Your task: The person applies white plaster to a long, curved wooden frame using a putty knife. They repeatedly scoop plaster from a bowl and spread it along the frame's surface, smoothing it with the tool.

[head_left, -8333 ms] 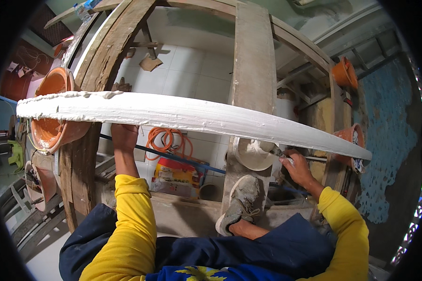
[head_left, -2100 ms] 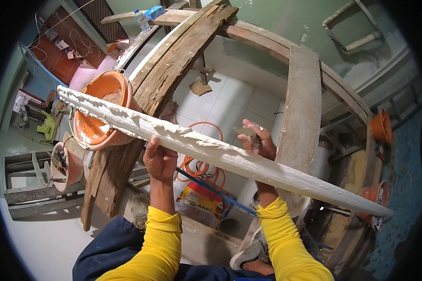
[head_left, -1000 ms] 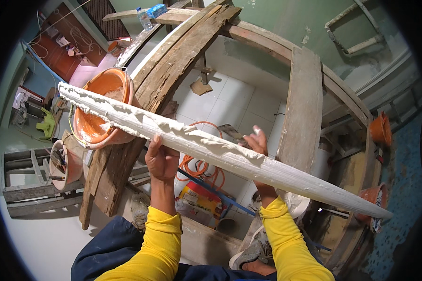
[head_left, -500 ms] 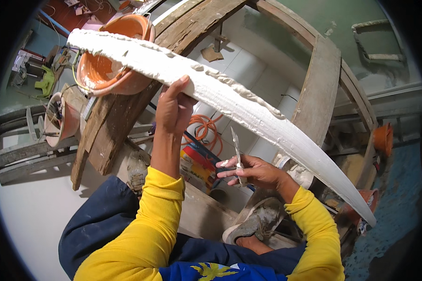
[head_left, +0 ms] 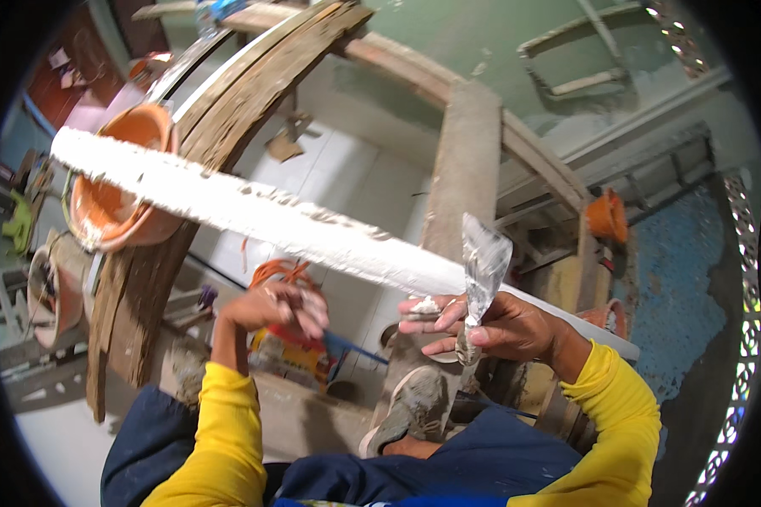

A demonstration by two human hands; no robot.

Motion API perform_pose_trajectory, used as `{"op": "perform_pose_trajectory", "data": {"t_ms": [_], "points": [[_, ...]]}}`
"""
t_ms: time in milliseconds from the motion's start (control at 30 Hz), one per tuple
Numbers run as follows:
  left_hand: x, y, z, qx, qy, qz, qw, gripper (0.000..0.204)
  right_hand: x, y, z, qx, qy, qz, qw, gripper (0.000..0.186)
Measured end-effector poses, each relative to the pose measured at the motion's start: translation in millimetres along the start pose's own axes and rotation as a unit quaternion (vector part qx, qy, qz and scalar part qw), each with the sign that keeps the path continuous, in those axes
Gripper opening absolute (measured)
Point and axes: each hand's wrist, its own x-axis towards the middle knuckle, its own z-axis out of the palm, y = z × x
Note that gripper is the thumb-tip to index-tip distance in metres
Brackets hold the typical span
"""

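A long white piece coated in plaster (head_left: 313,224) slants across the view, from an orange bucket (head_left: 97,228) at the left to the lower right. Lumpy plaster edges its upper side; its lower side looks smoother. Below it my left hand (head_left: 279,308) is held off the piece, empty, fingers loosely apart and slightly blurred. A putty knife (head_left: 486,264) with a wide, smeared metal blade stands upright in my right hand (head_left: 516,329), its handle pinched by thumb and fingers. White paste (head_left: 427,306) clings to those fingers, close to the piece's lower edge.
Weathered wooden planks (head_left: 254,106) run under the bucket, and another board (head_left: 465,152) crosses behind the piece. An orange hose (head_left: 283,272) lies coiled below. Another bucket (head_left: 55,287) stands at far left, and a small orange one (head_left: 607,215) at right. My shoe (head_left: 410,406) is on a board.
My left hand has let go of the white piece and dropped below it. My right hand has risen, turning the putty knife so its blade faces broadside. The whole view has shifted.
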Motion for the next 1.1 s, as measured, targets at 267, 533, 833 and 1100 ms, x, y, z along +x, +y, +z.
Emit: {"op": "perform_pose_trajectory", "data": {"t_ms": [267,533,833,1100], "points": [[85,120,148,-0.208,0.003,0.239,0.949,0.055,-51,9,2,0.048,0.149,-0.157,0.975,0.035],[119,129,202,-0.192,0.074,0.248,0.947,0.026,-40,26,-3,-0.017,0.203,-0.170,0.964,0.053],[122,122,178,-0.222,0.191,0.196,0.936,0.032,-51,27,-15,-0.206,0.353,-0.325,0.853,0.116],[127,129,197,-0.263,0.162,0.195,0.931,0.021,-55,1,-14,-0.431,0.370,-0.273,0.777,0.107]]}}
